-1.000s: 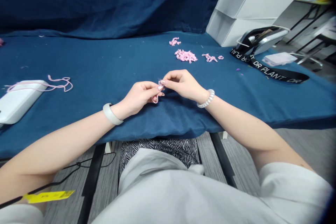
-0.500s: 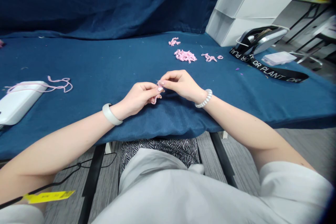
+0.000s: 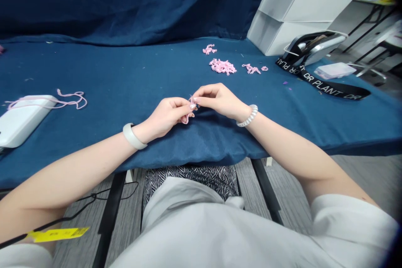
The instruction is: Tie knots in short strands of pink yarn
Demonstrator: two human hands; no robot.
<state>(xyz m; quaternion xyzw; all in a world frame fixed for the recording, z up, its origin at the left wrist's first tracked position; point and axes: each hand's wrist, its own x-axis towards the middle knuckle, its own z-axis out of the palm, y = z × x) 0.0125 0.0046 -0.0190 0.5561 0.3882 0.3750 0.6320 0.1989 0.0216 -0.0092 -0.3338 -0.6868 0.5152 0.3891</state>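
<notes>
My left hand (image 3: 169, 116) is closed in a pinch on a short piece of pink cord (image 3: 186, 119), whose looped lower end hangs below the fingers. The fingertips of my right hand (image 3: 218, 98) pinch the upper end of the same cord, close against the left fingertips. Both hands are just above the front part of the blue cloth. Most of the cord is hidden by the fingers. Beyond my right hand lies a heap of small pink cord loops (image 3: 222, 66), with a smaller cluster (image 3: 209, 49) behind it and a few loose loops (image 3: 251, 68) to its right.
At the left, a longer pink cord (image 3: 70, 99) trails over a white device (image 3: 27, 119). A black lettered strap (image 3: 329, 88) and headset-like device (image 3: 320, 48) lie at the right beside a clear flat case (image 3: 334, 70). White boxes (image 3: 292, 12) stand at the back right.
Both hands stay pinched together on the pink cord. My right wrist has shifted slightly to the right; the heaps lie as before.
</notes>
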